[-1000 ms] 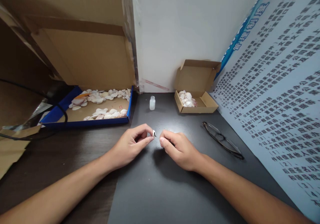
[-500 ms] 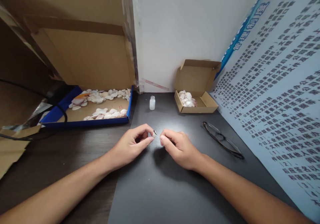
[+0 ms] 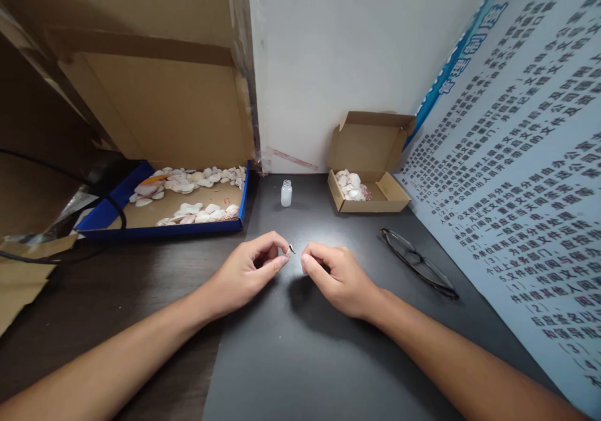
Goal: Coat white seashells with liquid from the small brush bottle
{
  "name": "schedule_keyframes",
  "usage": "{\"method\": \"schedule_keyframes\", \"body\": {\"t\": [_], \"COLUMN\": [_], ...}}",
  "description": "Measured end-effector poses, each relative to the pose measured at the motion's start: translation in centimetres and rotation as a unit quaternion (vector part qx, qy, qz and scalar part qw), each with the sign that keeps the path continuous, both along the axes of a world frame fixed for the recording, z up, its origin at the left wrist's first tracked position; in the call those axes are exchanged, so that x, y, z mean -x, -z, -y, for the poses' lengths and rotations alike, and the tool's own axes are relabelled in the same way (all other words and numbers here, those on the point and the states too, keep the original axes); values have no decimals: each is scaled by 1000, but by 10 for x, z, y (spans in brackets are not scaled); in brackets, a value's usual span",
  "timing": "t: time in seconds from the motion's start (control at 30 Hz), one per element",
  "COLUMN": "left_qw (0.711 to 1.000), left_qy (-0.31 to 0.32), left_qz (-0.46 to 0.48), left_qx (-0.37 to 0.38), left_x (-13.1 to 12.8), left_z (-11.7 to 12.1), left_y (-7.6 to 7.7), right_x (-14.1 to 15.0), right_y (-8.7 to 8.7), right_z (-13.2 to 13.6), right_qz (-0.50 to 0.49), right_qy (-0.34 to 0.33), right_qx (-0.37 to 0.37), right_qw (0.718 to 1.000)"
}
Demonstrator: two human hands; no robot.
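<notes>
Dark table point(image 3: 300, 358) across the lower view, matte black at the middle and right, brown wood grain toward the left. Plain white wall point(image 3: 338, 57) behind, marked low down by a strip of reddish tape point(image 3: 291, 158). Large cardboard panel point(image 3: 164, 108) standing at the left, its taped edge against the wall. Printed poster point(image 3: 526, 176) leaning along the right, white with rows of black characters and a blue band at the top. Soft glare from overhead light on the table near the wall. Black cable point(image 3: 56, 255) trailing at the far left.
</notes>
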State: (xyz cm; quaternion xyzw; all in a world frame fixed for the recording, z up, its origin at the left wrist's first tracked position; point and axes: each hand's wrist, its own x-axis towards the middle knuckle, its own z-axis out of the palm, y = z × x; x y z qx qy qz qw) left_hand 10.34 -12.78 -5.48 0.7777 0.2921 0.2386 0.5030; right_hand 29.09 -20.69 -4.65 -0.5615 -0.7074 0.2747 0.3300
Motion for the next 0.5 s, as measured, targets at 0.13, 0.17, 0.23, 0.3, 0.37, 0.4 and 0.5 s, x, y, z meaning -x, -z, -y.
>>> {"method": "schedule_keyframes", "body": {"t": [0.13,0.17,0.23,0.3,0.37,0.4,0.5], "left_qw": [1000,1000,1000,1000,1000,1000,1000], "left_qy": [3,3,4,5,5,4,6], "left_qz": [2,1,-2,-5,-7,-7,-8], "left_qx": [8,11,16,19,19,18,20], "left_x": [0,0,0,0,0,0,1], "left_z": [1,1,1,1,2,2,3], "left_y": [-2,-2,-3,-3,-4,-5,-6], "right_x": [1,1,0,0,1,1,1], "right_y": [-1,-2,-3,-3,-2,-2,-3], "right_z": [0,0,0,0,-1,-1,0], "right_qz": [26,20,-3,-19,-15,-8,11], "right_qy": [-6,-4,4,13,18,19,16], "right_qx": [24,19,-1,-13,-11,-7,1], "right_qw": [999,1000,1000,1000,1000,1000,1000]}}
